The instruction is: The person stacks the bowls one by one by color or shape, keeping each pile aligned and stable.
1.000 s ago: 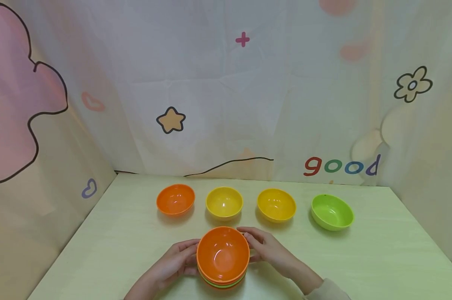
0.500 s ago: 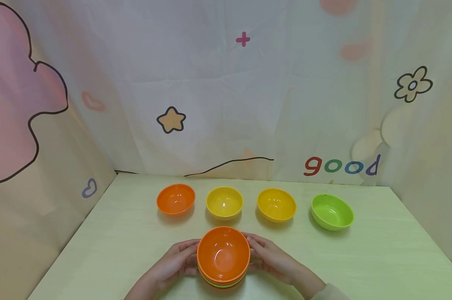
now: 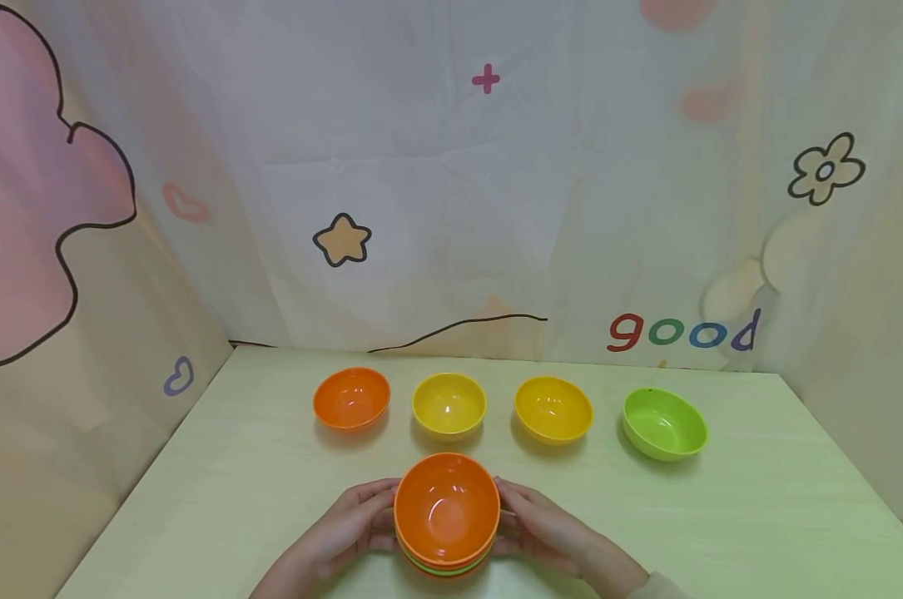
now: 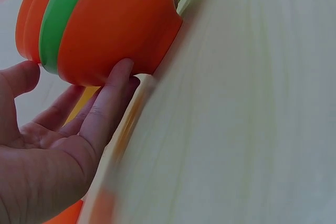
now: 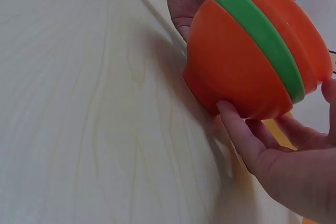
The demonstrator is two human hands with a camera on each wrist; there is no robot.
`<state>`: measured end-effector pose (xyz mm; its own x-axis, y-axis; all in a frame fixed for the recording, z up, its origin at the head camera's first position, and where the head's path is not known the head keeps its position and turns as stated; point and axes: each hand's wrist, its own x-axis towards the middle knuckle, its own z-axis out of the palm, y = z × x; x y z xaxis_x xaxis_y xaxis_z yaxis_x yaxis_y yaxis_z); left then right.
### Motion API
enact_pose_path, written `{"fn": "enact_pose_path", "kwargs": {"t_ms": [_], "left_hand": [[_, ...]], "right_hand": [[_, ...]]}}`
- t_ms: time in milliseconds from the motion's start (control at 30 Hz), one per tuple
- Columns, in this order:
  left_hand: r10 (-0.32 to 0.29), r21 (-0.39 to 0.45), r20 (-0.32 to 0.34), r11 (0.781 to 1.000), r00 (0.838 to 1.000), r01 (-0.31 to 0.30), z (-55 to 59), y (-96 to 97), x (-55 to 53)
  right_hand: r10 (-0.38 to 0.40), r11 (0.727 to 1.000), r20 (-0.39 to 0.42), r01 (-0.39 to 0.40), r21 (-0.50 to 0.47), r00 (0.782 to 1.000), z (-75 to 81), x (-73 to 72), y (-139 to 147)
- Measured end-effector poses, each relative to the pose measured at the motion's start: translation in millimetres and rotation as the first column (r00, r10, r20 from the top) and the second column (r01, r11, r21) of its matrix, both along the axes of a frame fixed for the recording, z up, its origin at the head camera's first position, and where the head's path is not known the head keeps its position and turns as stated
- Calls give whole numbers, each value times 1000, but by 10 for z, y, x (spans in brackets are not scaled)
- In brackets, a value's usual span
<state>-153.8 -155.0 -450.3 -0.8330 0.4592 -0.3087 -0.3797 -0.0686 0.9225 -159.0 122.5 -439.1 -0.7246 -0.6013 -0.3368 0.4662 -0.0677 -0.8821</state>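
Note:
A stack of nested bowls (image 3: 447, 509) sits near the front middle of the table, orange at the top and bottom with a green bowl (image 5: 262, 38) between. My left hand (image 3: 349, 524) holds its left side; in the left wrist view the thumb is at the upper rims and the fingertips (image 4: 122, 67) touch the lowest orange bowl (image 4: 118, 27). From the other side my right hand (image 3: 544, 528) grips the stack, thumb by the upper rim and fingertips (image 5: 228, 109) against the bottom bowl. Parts of the fingers are hidden behind the bowls in the head view.
Behind the stack stand separate bowls in a row: an orange bowl (image 3: 352, 400), a yellow bowl (image 3: 449, 406), a second yellow bowl (image 3: 553, 410) and a green bowl (image 3: 664, 425). A printed curtain (image 3: 421, 183) hangs along the back edge of the pale table (image 3: 758, 499).
My right hand has slid nearer and lower along the stack's right side, its fingers moving from the far rim to the side. The left hand and the bowls stay put.

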Motion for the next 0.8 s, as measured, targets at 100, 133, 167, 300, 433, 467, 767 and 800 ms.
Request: {"fn": "enact_pose_path", "kwargs": {"t_ms": [100, 133, 167, 300, 433, 467, 767, 800], "left_hand": [[0, 3, -2, 1000, 1000, 0, 5, 2, 3], [1, 3, -2, 1000, 1000, -1, 2, 1, 3], [1, 3, -1, 1000, 1000, -1, -2, 0, 3], [1, 2, 3, 1000, 1000, -1, -16, -4, -1], [-2, 7, 1, 1000, 1000, 2, -23, -6, -4], [-2, 9, 1, 1000, 1000, 2, -24, -6, -5], [-1, 3, 9, 1000, 1000, 1, -21, -12, -12], [0, 1, 10, 1000, 1000, 0, -17, -16, -11]], "right_hand": [[9, 1000, 6, -9, -10, 1000, -9, 3, 3], [13, 1000, 7, -13, -14, 1000, -12, 2, 3], [17, 1000, 8, -16, -19, 1000, -16, 3, 4], [23, 999, 10, -23, -29, 1000, -20, 3, 3], [19, 1000, 10, -19, -23, 1000, -17, 3, 1], [18, 1000, 10, -18, -21, 1000, -17, 3, -1], [17, 1000, 10, -16, -24, 1000, -29, 5, -4], [15, 1000, 11, -15, -24, 1000, -32, 4, -5]]}}
